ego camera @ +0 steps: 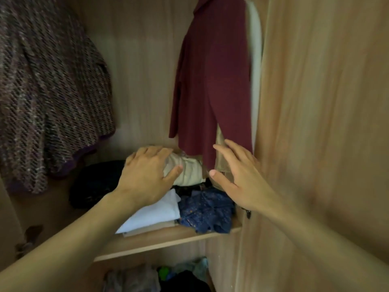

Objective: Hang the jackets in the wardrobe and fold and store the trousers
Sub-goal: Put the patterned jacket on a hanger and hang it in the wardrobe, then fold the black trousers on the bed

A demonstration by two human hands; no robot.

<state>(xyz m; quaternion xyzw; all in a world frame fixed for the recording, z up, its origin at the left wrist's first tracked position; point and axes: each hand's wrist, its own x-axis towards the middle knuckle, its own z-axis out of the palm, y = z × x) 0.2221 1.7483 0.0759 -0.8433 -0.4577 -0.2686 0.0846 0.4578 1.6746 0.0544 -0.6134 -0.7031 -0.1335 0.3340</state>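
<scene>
**Folded trousers sit on the shelf, under the left hand**

In the light wooden wardrobe point(315, 102), the wooden shelf point(168, 239) carries folded cream trousers point(189, 171), long axis running left to right. The left hand point(147, 171) rests spread on their left end; the right hand point(235, 175) hovers spread just right, touching nothing.

No text, label, brand, number or sign can be read anywhere here, not on the hanging clothes, the folded clothes or the wood of the wardrobe.
</scene>
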